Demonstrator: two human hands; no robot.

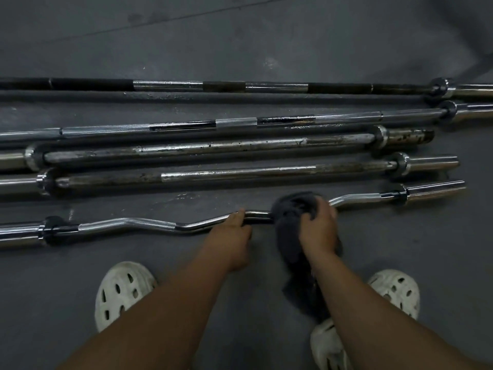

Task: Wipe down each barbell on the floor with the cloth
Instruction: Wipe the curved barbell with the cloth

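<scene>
- A person crouches over an EZ curl bar (106,224), the nearest of the barbells laid side by side on a dark gym floor (240,36), with wiping under way.
- The right hand (317,225) clenches a dark grey cloth (289,209) bunched over the bar's central bend. The cloth's loose tail trails back under the wrist towards the feet. Wrapping the fabric over the shaft probably lets a single pass reach more of its round.
- The left hand (234,231) has its fingers curled on the bare shaft just beside the cloth, apparently to steady the bar (a cambered bar tends to roll onto its bends when pushed).
- Beyond it, parallel and close together, lie the straight bars:
  - a worn straight bar (240,173)
  - a pitted straight bar (213,149)
  - a knurled chrome bar (106,129)
  - a black-banded bar (168,86), farthest away
- The row looks set out so that each bar can be taken in turn without lifting any of them.
- The curl bar sits a little apart from its neighbours, which leaves room for both hands to work around it.
- White perforated clogs (122,292) are planted either side of the forearms, near the bar, keeping both arms over the middle stretch.
- Brown spotting shows on the worn and pitted bars, and whether the cloth has reached them cannot be told.
</scene>
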